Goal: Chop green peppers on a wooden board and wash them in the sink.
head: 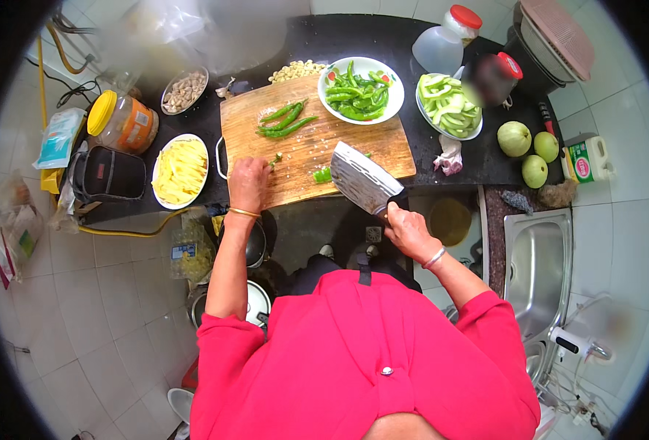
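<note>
My right hand (412, 231) grips the handle of a cleaver (364, 179), its broad blade tilted over the front right of the wooden cutting board (302, 159). Cut green pepper pieces (322, 175) lie on the board at the blade's left side, partly covered by it. My left hand (249, 184) is at the board's front left corner with its fingers curled down. A green pepper stem end (275, 160) shows right beside those fingers; whether they pinch it is hidden. Several whole green chili peppers (286, 121) lie farther back on the board. Pale seeds are scattered over the wood.
A bowl of cut green peppers (338, 116) overlaps the board's back right corner. Farther right are a bowl of sliced green vegetable (449, 110), garlic (448, 154) and round green squashes (516, 137). Yellow strips fill a plate (156, 190) at left. A steel sink (538, 275) is at right.
</note>
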Demonstrator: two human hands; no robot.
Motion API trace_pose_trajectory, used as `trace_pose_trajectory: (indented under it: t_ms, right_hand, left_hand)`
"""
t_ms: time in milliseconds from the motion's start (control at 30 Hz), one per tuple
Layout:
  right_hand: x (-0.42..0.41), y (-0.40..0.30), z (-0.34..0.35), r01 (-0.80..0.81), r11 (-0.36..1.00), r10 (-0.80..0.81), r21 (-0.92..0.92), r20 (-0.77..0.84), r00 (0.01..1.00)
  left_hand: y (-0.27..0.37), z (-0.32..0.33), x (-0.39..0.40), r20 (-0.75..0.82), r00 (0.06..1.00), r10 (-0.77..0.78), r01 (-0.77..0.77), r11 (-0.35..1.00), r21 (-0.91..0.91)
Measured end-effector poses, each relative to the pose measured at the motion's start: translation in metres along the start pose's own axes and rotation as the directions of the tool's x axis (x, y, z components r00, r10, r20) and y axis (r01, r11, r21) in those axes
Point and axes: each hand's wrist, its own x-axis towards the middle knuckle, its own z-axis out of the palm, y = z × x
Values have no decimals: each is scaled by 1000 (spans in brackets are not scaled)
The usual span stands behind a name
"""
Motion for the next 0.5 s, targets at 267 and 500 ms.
trace_pose_trajectory:
  t_ms: [267, 500]
  right_hand:
    - [-3, -32, -54, -105, 845, 185, 525, -103, 977]
    - [-13, -44, -54, -212, 766, 247, 607, 28, 969]
  left_hand:
    - [52, 16, 1, -90, 994, 66, -81, 981, -175]
    - [78, 48, 3, 63, 989, 130, -109, 957, -269]
